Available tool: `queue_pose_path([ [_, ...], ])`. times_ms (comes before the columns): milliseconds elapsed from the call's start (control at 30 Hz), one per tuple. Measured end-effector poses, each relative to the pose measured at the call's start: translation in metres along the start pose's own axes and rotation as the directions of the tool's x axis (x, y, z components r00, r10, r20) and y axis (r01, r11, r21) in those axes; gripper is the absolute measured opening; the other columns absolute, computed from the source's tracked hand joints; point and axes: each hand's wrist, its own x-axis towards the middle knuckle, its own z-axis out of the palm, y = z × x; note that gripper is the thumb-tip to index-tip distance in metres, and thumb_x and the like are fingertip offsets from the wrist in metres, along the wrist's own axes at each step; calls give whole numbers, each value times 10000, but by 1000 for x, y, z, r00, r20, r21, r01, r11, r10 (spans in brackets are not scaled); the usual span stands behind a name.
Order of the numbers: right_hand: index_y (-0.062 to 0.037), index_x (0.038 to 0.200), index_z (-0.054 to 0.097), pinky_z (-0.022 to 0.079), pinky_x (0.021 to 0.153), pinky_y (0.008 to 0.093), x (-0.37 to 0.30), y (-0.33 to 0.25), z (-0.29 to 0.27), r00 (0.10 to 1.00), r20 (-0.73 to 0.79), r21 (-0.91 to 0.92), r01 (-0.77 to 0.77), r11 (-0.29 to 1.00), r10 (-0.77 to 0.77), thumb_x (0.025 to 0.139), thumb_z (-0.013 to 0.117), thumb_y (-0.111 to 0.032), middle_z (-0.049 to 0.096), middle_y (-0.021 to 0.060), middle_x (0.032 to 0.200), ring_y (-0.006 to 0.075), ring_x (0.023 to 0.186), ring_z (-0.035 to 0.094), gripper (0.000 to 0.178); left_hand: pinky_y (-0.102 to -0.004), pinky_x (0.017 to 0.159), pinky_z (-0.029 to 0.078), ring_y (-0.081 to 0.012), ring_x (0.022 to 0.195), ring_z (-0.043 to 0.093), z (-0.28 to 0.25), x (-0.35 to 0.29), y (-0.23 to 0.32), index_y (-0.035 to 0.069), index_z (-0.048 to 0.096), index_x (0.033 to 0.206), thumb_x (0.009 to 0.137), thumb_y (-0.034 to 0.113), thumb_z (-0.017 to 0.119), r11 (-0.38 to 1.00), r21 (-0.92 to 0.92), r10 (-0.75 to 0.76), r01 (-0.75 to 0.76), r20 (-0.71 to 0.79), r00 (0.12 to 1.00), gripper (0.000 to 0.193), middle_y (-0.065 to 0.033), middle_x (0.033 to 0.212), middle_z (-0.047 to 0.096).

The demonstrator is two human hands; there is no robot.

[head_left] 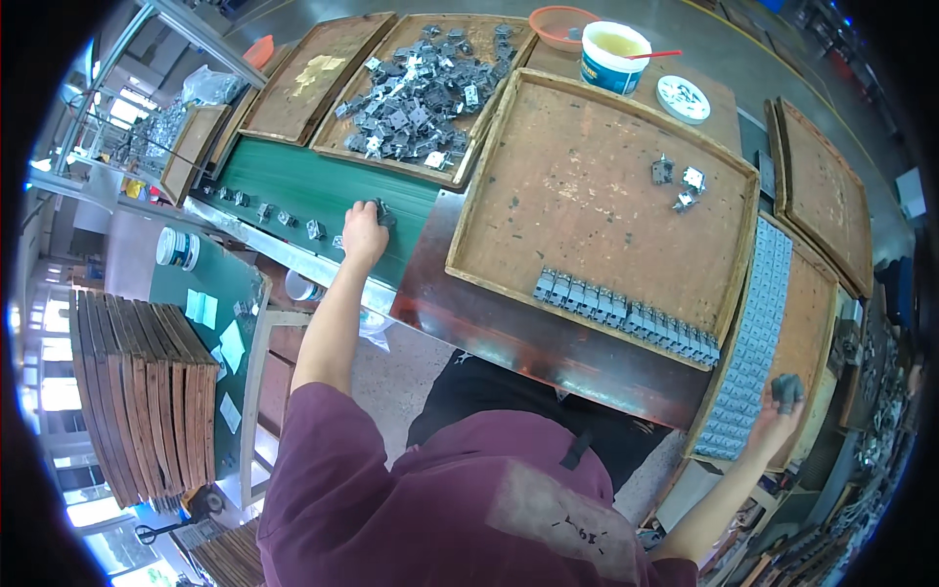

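My left hand (365,235) is over the green conveyor belt (328,181), its fingers drawn together. Something dark grey shows at its thumb side; whether it is a part or a finger covering is unclear. Small metal parts (286,218) lie spaced along the belt to its left. Off to the right, my right hand (778,416) has curled fingers with dark grey at the tips, perhaps finger covers. It is beside the tray of tightly packed grey parts (748,342); anything inside its grip is hidden.
Before me lies a wooden tray (577,176) with a row of metal parts (626,315) along its near edge and several loose ones (690,186). Behind are a heaped tray of parts (416,98), a white-and-blue bucket (613,59) and an orange basin (562,27). Stacked trays (147,391) stand left.
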Motion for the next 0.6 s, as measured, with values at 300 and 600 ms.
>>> queue_pose_path([
  [300, -37, 1273, 577, 544, 760, 287, -73, -14, 114, 971, 238, -178, 2, 984, 41, 973, 654, -115, 628, 43, 1049, 137, 894, 627, 319, -359, 843, 526, -248, 1047, 642, -40, -36, 87, 8, 545, 1350, 1018, 125, 503, -512, -778, 114, 364, 359, 926, 354, -137, 1288, 630],
  [600, -28, 1159, 607, 552, 692, 321, -159, -41, 207, 734, 630, -529, 166, 832, 254, 898, 713, -108, 683, 49, 958, 165, 791, 674, 292, -394, 864, 598, -286, 1082, 673, -103, -136, 223, 24, 490, 1352, 1018, 118, 541, -384, -605, 668, 698, 340, 662, 351, -207, 1299, 609],
])
